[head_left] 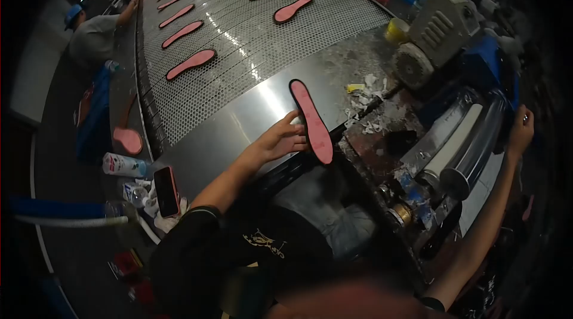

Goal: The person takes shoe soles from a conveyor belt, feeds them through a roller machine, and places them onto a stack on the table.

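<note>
In my left hand (pixel 283 138) is a pink insole (pixel 313 125) with a black rim. It is tilted over the metal edge of the conveyor, and my fingers are partly hidden behind it. Far to the right, my right hand (pixel 521 132) is raised beside the blue housing (pixel 482 62) of a roller machine. Its fingers are curled, and whatever they grip is too small and dark to make out. Between my arms lie the machine's rollers (pixel 456 146), one pale and others shiny.
Several pink insoles (pixel 191 64) lie in rows on the mesh conveyor (pixel 233 44). A motor (pixel 439 26) and white scraps (pixel 367 98) are at the right. A phone (pixel 166 191), a bottle (pixel 124 165) and another insole (pixel 128 140) sit at the left. A person (pixel 95 32) stands beyond.
</note>
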